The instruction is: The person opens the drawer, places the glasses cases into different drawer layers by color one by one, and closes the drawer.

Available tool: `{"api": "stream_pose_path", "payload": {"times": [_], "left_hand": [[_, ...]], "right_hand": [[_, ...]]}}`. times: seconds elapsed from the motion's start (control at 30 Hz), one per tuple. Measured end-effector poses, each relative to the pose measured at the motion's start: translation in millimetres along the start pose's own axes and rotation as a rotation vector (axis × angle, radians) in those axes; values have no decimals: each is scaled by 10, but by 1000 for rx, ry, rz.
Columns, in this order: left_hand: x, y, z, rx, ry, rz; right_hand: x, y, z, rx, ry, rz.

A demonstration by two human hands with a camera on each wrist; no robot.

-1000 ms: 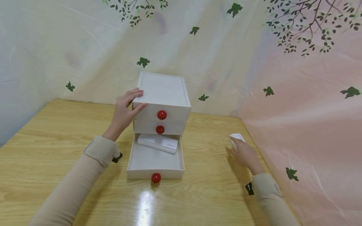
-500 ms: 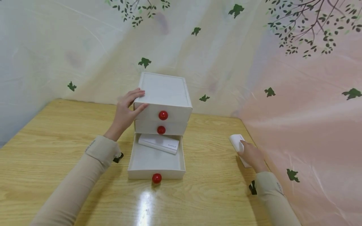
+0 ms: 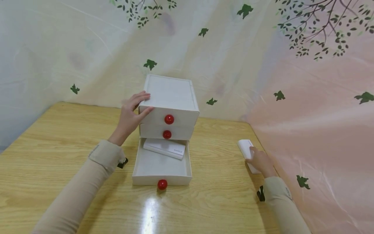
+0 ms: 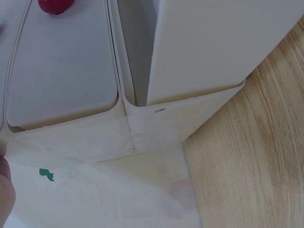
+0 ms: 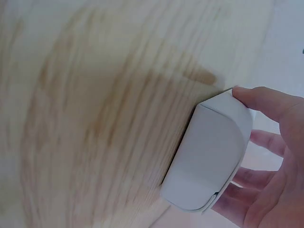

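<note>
A white drawer unit (image 3: pixel 169 92) with red ball knobs stands on the wooden table. My left hand (image 3: pixel 130 112) rests against its upper left edge, fingers on the top and thumb at the front edge. The bottom drawer (image 3: pixel 152 167) is pulled out; a white, spectacle-style case (image 3: pixel 163 148) with small lettering lies slantwise at its back. On the right, my right hand (image 3: pixel 262 162) holds a second white glasses case (image 3: pixel 244 147) at the table. In the right wrist view, the thumb touches one end of this case (image 5: pixel 204 152) and the fingers lie along its far side.
The two upper drawers are closed, each with a red knob (image 3: pixel 169 119). Pale sheeting (image 3: pixel 222 58) with printed leaves hangs behind the table, and a pink sheet (image 3: pixel 315 130) runs along its right edge. Wooden tabletop (image 3: pixel 216 182) lies between drawer and right hand.
My right hand has shifted back along the glasses case, slightly to the right, and more of the case shows. My left hand keeps its place on the drawer unit.
</note>
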State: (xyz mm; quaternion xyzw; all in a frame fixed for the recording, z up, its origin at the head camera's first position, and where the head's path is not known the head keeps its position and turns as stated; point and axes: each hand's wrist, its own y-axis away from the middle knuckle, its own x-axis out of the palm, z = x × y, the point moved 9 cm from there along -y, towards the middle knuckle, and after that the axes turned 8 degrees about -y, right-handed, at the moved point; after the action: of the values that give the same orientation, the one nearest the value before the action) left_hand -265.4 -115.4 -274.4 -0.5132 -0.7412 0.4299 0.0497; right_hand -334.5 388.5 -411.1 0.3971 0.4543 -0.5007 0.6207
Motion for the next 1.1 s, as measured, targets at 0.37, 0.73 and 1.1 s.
{"api": "stream_pose_path", "payload": {"times": [0.37, 0.73, 1.1], "left_hand": [[-2, -1, 13, -10, 9, 0], [-2, -2, 6, -1, 24, -7], [7, -11, 26, -14, 27, -4]], "right_hand": [[-37, 95, 117, 30, -43, 20], [-99, 244, 407, -100, -24, -22], [-207, 457, 936, -293, 19, -106]]}}
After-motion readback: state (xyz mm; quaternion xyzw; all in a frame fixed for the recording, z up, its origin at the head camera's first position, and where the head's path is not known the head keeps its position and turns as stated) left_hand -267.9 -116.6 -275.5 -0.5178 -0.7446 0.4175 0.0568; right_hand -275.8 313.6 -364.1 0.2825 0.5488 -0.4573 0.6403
